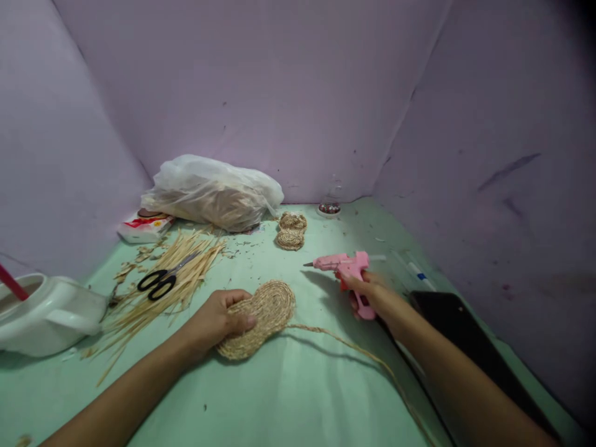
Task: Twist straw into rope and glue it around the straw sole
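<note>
Forearms [139, 372]: nearest the camera, rising from the lower edge of the view, one at each side, with a broad stretch of green between them for moving.
Purple walls [288, 81]: left, back and right, bounding the workspace on three sides; dark marks streak the right one.
Green surface [284, 403]: runs back to the walls, faintly creased in front, with small scraps scattered farther off.
White plastic bag [209, 186]: against the back wall, left of centre, bulging with tan contents.
Straw strips [205, 261]: spread at the left, black-handled scissors [171, 275] lying across them.
Black slab [475, 347]: flat, just beside the right forearm.
White pot [56, 320]: at the left edge, a red stick leaning in it.
Coiled straw piece [274, 307]: figure-eight shaped, its lower-left lobe pinched by the left hand [218, 320], thumb on top; the other lobe reaches past the fingers. Whether it touches the surface, I cannot tell.
Pink glue gun [356, 270]: gripped by the right hand [375, 295], nozzle leftward, apart from the coil.
Smaller coils [291, 231]: farther back, near centre.
Straw cord [354, 351]: trails from the held piece toward the lower right.
</note>
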Demonstrator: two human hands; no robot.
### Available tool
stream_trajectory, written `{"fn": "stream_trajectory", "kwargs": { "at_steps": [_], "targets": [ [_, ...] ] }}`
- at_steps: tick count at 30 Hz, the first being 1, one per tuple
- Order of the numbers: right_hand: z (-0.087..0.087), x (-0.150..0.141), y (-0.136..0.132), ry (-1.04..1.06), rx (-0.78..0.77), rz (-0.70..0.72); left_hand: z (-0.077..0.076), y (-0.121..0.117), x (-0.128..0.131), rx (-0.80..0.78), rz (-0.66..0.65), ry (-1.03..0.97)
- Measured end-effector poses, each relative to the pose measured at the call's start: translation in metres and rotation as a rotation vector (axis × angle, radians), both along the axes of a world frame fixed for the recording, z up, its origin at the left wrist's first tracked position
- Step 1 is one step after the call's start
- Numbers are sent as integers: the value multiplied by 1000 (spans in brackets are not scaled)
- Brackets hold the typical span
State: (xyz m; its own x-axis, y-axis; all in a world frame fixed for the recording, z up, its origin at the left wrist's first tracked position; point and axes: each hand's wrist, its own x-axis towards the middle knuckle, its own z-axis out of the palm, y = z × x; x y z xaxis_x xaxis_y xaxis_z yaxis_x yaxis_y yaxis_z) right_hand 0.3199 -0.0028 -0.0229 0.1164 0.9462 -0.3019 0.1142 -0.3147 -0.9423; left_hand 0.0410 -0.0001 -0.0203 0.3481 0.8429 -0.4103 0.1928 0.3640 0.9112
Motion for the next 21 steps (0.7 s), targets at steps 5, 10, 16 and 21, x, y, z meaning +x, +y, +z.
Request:
{"fn": "stream_trajectory", "kwargs": {
  "at_steps": [5, 10, 16, 21],
  "targets": [
    [-5, 14, 31, -112, -40, -82, 8, 5, -7, 406, -89, 506],
    [7, 24, 37, -519, -65, -90, 5, 0, -8, 825, -219, 826],
    [21, -11, -5, -1011, 465, 65, -5, -19, 7, 968, -243, 833],
    [7, -59, -34, -1025, 523, 534, -18, -24, 16, 968, -221, 785]
  ]
}}
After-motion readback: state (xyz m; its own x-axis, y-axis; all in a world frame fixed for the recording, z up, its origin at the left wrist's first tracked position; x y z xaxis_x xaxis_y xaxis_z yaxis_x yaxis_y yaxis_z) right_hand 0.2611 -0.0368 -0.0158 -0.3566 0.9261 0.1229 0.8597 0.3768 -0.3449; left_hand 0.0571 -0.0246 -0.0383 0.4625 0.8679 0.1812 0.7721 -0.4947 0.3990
